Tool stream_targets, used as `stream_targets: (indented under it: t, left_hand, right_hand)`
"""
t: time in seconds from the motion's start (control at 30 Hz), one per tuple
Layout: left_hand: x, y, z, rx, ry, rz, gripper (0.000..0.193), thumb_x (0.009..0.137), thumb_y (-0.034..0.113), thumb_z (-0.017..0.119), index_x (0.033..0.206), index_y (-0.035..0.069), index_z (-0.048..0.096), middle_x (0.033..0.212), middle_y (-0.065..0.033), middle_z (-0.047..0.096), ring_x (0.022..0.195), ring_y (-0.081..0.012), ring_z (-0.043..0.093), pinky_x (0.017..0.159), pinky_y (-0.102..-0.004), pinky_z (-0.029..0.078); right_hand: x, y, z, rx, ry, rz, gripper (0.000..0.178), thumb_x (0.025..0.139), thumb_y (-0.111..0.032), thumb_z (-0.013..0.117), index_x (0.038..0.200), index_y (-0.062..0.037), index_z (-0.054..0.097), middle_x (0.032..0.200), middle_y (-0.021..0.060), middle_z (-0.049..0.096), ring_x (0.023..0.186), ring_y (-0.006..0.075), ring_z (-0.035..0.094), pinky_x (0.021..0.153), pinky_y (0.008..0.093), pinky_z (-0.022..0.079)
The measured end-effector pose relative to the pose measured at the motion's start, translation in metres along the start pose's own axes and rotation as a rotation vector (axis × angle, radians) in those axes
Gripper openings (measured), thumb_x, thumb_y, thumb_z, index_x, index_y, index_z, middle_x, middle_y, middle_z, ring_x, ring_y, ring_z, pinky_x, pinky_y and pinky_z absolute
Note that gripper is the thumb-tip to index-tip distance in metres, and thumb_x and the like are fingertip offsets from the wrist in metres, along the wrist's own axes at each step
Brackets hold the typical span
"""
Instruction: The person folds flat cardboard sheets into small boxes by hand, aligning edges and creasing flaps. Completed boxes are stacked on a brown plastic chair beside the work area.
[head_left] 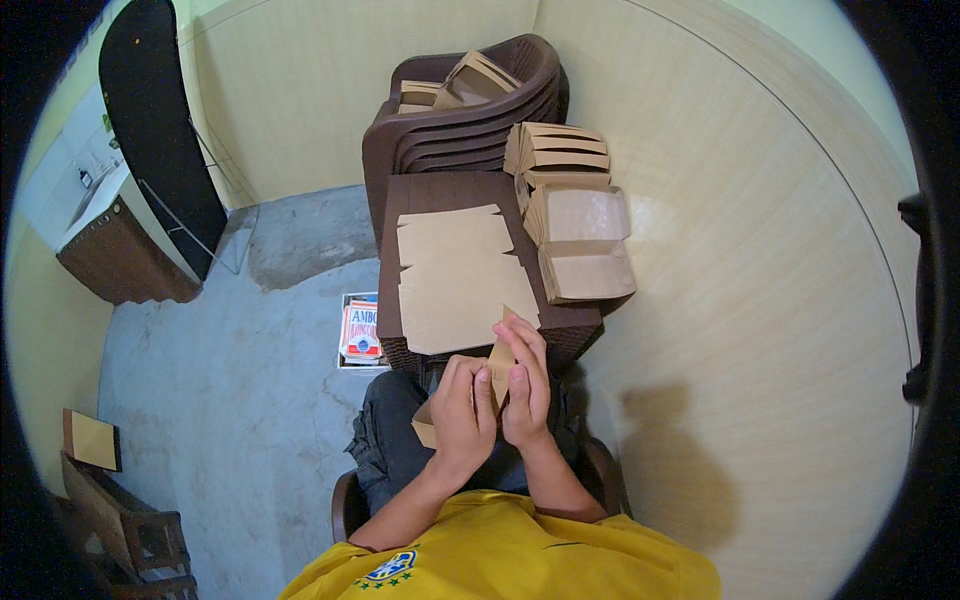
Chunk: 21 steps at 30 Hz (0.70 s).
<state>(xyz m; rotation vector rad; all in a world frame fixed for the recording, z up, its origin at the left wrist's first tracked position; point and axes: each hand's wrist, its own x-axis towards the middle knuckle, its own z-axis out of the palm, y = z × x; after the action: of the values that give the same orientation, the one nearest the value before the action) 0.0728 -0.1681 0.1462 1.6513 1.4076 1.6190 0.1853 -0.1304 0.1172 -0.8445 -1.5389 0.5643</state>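
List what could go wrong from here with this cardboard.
The held cardboard, pressed between the left hand and right hand, might crease or tear if squeezed unevenly.
The flat sheet reaches the near edge of the brown table, so a knock could shift it off.
The stacked boxes along the right side might topple if bumped.

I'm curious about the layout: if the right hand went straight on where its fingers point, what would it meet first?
Past the cardboard piece it touches, the right hand would probably meet the flat cardboard sheet, or pass above; depth is unclear.
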Motion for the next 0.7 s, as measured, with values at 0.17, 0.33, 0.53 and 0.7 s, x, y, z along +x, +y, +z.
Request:
stream_targets:
  t: [0.17, 0.33, 0.53, 0.7]
  left_hand:
    - [0.005, -0.003, -0.004, -0.223, -0.118, -0.216, 0.015, 0.105, 0.009, 0.071, 0.108, -0.005, 0.071, 0.097, -0.0122, 0.072, 0.086, -0.0196, 0.070, 0.079, -0.0327, 0.056]
    - [0.008, -0.018, -0.013, -0.593, -0.168, -0.559, 0.010, 0.102, 0.006, 0.078, 0.108, -0.002, 0.076, 0.091, 0.0012, 0.074, 0.085, -0.0047, 0.067, 0.077, -0.0212, 0.053]
    - [-0.001, -0.022, -0.010, -0.540, -0.376, -0.473, 0.013, 0.108, 0.009, 0.069, 0.112, -0.003, 0.069, 0.090, -0.0016, 0.070, 0.079, -0.0082, 0.062, 0.072, -0.0249, 0.049]
    - [-0.007, -0.010, -0.006, -0.076, -0.304, -0.208, 0.016, 0.110, 0.011, 0.061, 0.113, -0.005, 0.061, 0.093, -0.0181, 0.066, 0.082, -0.0266, 0.066, 0.075, -0.0366, 0.050]
  right_hand:
    - [0.002, -0.001, -0.004, -0.054, -0.022, -0.003, 0.055, 0.116, -0.037, 0.040, 0.142, 0.0034, 0.067, 0.136, 0.0229, 0.062, 0.135, 0.0408, 0.054, 0.126, 0.0538, 0.033]
    - [0.006, -0.002, -0.012, -0.125, -0.050, -0.039, 0.056, 0.116, -0.039, 0.040, 0.140, 0.0016, 0.071, 0.121, 0.0201, 0.062, 0.121, 0.0384, 0.060, 0.127, 0.0597, 0.030]
    - [0.004, 0.001, -0.007, -0.186, -0.048, -0.104, 0.056, 0.117, -0.042, 0.040, 0.139, -0.0011, 0.072, 0.119, 0.0189, 0.063, 0.118, 0.0371, 0.061, 0.127, 0.0632, 0.029]
    - [0.002, 0.006, -0.008, -0.279, -0.033, -0.131, 0.057, 0.116, -0.044, 0.039, 0.135, -0.0028, 0.073, 0.121, 0.0189, 0.064, 0.119, 0.0370, 0.062, 0.126, 0.0643, 0.029]
